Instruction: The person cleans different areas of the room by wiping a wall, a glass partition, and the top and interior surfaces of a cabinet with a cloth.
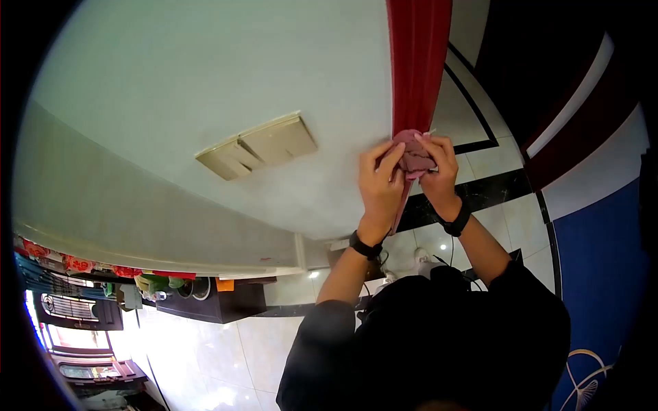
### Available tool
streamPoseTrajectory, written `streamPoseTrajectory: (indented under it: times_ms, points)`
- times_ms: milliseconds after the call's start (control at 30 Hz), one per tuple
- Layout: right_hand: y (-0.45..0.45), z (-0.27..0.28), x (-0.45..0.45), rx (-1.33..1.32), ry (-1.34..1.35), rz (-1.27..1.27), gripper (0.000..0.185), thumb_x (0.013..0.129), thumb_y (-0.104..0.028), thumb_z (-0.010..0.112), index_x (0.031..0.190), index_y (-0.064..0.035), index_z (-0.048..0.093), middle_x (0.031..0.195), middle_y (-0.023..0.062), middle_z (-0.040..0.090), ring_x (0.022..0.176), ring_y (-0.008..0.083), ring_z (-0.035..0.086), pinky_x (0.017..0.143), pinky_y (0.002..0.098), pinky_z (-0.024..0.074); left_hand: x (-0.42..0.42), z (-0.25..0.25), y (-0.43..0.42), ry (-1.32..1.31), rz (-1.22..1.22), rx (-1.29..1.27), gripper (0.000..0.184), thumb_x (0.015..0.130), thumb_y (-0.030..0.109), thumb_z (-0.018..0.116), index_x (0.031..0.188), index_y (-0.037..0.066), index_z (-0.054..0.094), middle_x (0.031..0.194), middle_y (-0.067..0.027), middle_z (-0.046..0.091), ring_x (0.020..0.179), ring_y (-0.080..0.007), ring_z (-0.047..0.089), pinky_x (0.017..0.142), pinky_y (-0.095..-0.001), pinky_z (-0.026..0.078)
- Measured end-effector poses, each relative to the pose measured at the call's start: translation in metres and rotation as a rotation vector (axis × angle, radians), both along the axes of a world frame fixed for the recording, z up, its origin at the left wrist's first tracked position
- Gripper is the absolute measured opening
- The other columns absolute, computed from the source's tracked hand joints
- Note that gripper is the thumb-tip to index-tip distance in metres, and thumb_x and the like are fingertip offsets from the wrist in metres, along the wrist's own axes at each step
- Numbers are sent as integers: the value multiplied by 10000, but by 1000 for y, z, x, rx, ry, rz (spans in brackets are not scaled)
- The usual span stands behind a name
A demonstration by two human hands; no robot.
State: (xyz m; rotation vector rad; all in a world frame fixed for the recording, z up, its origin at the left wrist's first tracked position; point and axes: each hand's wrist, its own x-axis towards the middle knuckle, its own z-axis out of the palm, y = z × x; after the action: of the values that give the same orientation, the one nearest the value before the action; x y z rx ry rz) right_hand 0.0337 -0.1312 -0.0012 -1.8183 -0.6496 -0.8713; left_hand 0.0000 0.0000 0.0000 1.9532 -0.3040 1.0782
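Observation:
A crumpled pink cloth [417, 156] is bunched up between my two hands, in front of the red door frame [417, 61] at the wall's edge. My left hand [380, 181] grips the cloth from its left side, fingers bent and thumb pressed on it. From the right, my right hand [441, 168] pinches the cloth with its thumb and fingers. Each wrist wears a black band. Whether the cloth touches the red frame cannot be made out.
A cream switch panel [259, 145] is mounted on the pale wall [205, 61] to the left. A dark cabinet [226, 301] stands at lower left, with several items nearby. Light floor tiles with black borders [497, 192] extend below. A blue panel [603, 267] is at right.

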Motion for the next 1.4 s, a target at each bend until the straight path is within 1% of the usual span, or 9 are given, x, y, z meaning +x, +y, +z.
streamPoseTrajectory:
  times_ms: [167, 267, 400, 500, 667, 800, 1033, 1200, 1400]
  points:
    - [15, -36, -8, -57, 8, 12, 664, 593, 190, 579, 1201, -69, 646, 1069, 131, 585, 988, 312, 614, 798, 357, 525, -10, -33, 14, 51, -14, -104, 504, 684, -143, 628, 1150, 47, 652, 1128, -126, 591, 987, -294, 599, 799, -353, 522]
    - [28, -19, -16, -149, -17, 56, 647, 612, 173, 570, 1213, -58, 630, 1061, 142, 584, 984, 320, 609, 784, 358, 530, -21, -34, 23, 119, 32, -209, 494, 694, -146, 623, 1155, 32, 644, 1129, -133, 589, 991, -294, 597, 826, -344, 515]
    - [61, 13, -20, -160, -79, 121, 654, 620, 167, 576, 1232, -59, 614, 1055, 139, 577, 967, 315, 602, 778, 354, 531, -30, -10, 47, -8, 134, -201, 539, 700, -134, 639, 1214, 28, 603, 1138, -138, 585, 1003, -295, 582, 820, -339, 507]
    - [86, 38, -19, -108, -116, 178, 648, 628, 159, 589, 1237, -64, 612, 1061, 132, 571, 953, 307, 599, 775, 353, 529, -24, 2, 61, -84, 149, -300, 619, 637, -173, 588, 1215, 50, 593, 1103, -123, 579, 1011, -277, 579, 857, -342, 511]
    - [81, 48, -12, -89, -222, 34, 625, 629, 147, 599, 1211, -81, 637, 1073, 128, 569, 916, 306, 611, 724, 365, 527, -16, 20, 49, -88, 159, -238, 598, 664, -157, 613, 1218, 66, 598, 1096, -115, 562, 1026, -267, 560, 840, -337, 498]
    - [60, 24, -8, -169, -230, -96, 614, 607, 137, 615, 1183, -72, 650, 1036, 137, 566, 864, 312, 617, 675, 375, 529, -7, 5, 35, -45, 137, -191, 553, 666, -127, 666, 1185, 60, 623, 1077, -117, 558, 993, -276, 552, 807, -334, 478]
    - [61, -22, -15, -281, -70, 49, 617, 600, 132, 619, 1187, -59, 630, 1019, 132, 561, 864, 329, 608, 697, 380, 526, -16, -60, 51, 68, 139, -181, 561, 646, -159, 624, 1167, 49, 641, 1080, -119, 574, 962, -285, 585, 790, -338, 505]
    - [103, -48, -23, -322, 42, 222, 545, 684, 87, 647, 1207, -60, 601, 1159, 140, 573, 947, 321, 642, 765, 372, 554, -41, -80, 90, 161, 276, -222, 572, 642, -177, 604, 1167, 49, 635, 1093, -112, 594, 983, -287, 600, 813, -342, 515]
    - [172, -22, -35, -161, 34, 358, 544, 755, 62, 620, 1280, -68, 558, 1204, 126, 555, 959, 311, 641, 772, 350, 547, -52, -42, 139, 52, 462, -245, 539, 685, -178, 566, 1175, 41, 619, 1073, -104, 574, 966, -246, 608, 778, -312, 534]
